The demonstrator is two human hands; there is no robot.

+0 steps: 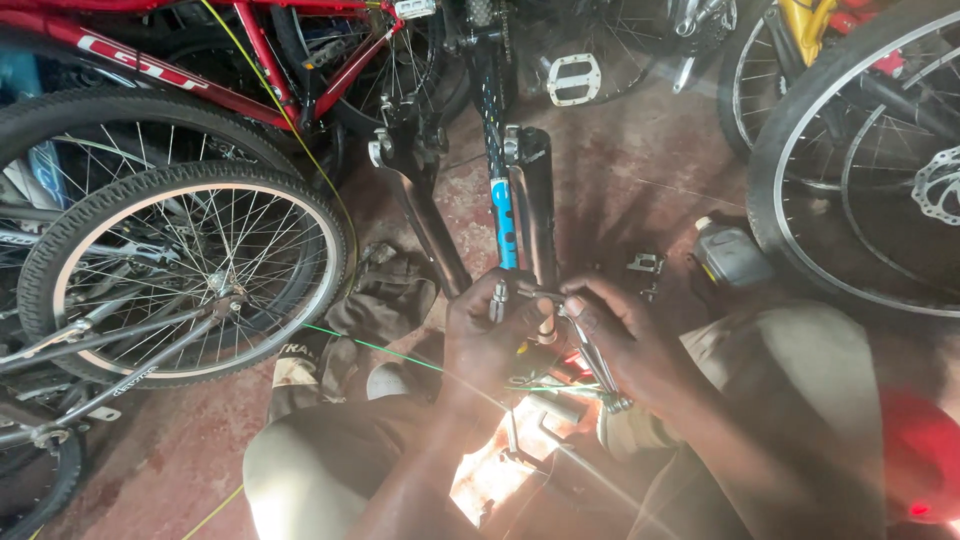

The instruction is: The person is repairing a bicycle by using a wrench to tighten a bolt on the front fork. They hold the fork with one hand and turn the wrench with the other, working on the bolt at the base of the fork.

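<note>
Both forearms come up from the bottom and meet in the middle. The left hand [492, 335] is curled closed, knuckles up. The right hand [625, 340] is beside it, fingers bent in a pinching grip

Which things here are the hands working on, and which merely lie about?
In use: left hand and right hand on the black bike frame, spanner.
Lying about: small wheel, grey bottle, rag, red bike.

Single head-worn view, steeply downward and close over the knees, bike frame [503, 215] and workshop floor [640, 160].
</note>
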